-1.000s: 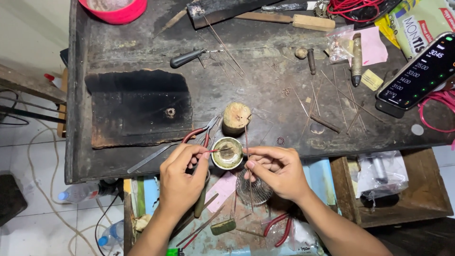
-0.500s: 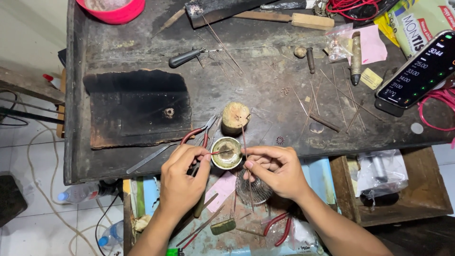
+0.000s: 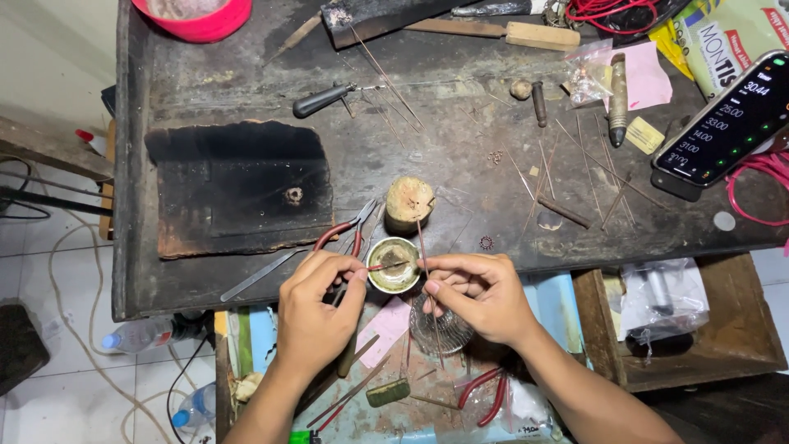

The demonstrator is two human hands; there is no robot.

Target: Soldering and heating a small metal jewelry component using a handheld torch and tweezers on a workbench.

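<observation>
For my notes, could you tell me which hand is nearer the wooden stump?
Right. The right hand sits just below the wooden stump; the left hand lies farther down-left.

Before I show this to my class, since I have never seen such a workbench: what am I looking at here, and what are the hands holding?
This is one picture from a camera worn on a person's head, looking down at their own two bare hands. There is no machine. The left hand dips a thin tool into a small round metal cup at the edge of a dark, worn workbench. The right hand pinches a thin wire that stands up beside the cup. Just behind the cup sits a small wooden stump, and red-handled pliers lie to its left. Further back are a charred black board, more loose wires, a pink bowl and a phone with its screen lit.
</observation>
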